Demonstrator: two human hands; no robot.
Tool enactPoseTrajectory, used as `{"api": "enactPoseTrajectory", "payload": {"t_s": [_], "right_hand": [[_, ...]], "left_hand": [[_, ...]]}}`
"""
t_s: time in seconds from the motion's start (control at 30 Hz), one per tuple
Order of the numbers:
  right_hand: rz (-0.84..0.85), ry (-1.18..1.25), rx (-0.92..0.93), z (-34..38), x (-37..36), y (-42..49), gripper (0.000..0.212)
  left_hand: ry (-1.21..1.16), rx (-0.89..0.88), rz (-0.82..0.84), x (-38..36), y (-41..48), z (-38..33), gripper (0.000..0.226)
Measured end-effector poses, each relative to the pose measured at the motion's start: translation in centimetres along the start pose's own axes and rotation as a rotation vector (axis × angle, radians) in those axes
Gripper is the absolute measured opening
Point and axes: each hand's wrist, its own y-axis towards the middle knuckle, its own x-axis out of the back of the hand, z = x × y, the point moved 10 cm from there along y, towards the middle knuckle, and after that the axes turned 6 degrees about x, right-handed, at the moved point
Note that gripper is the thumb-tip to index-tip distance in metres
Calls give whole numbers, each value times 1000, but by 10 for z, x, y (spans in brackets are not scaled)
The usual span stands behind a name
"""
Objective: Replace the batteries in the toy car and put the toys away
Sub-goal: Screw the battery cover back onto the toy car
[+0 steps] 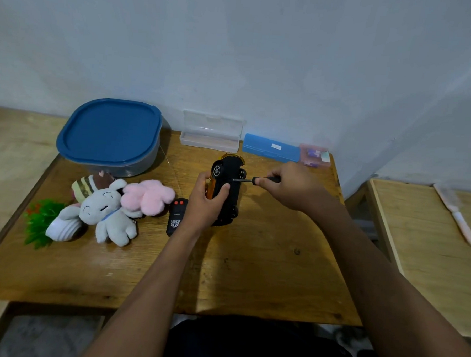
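Gripping the toy car [229, 175], left hand [204, 201] wraps its orange side w/ thumb across the black underside; car is tipped on its side, underside facing right, wheels showing, its near end resting on the wooden table [251, 274] approx. centre. Right hand [291, 185] is closed round a small screwdriver [256, 180], black handle pinched in the fingers, metal shaft pointing left w/ tip touching the car's underside between the wheels.

Just left of the car, near the left wrist, lies a black remote [175, 216] w/ red buttons, flat on the table. Further left is a cluster of soft toys: pink plush [150, 197], grey plush [107, 212] w/ closed eyes, a striped brown one [90, 185] behind, and a green plastic plant [40, 220] in a white pot at far left. Behind them, a grey tub w/ blue lid [110, 130], lid on.

Along the far edge by the wall: clear plastic case [210, 134], open; blue case [270, 150], shut; small pink box [314, 155] touching its right end. Second table [416, 242] to the right holds a pink brush [457, 214].
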Motion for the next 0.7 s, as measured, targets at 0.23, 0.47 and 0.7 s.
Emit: {"api": "enactPoseTrajectory", "payload": {"t_s": [0.23,0.47,0.7], "right_hand": [[46,78,-28,-4,-11,-1,28],[-28,-1,-37,-3,-3,2,41],[40,74,-8,-2,-13,-2,19]], "left_hand": [[2,10,16,3,1,2,35],[-2,12,10,3,-2,2,31],[-2,25,29,4,0,4,32]]}}
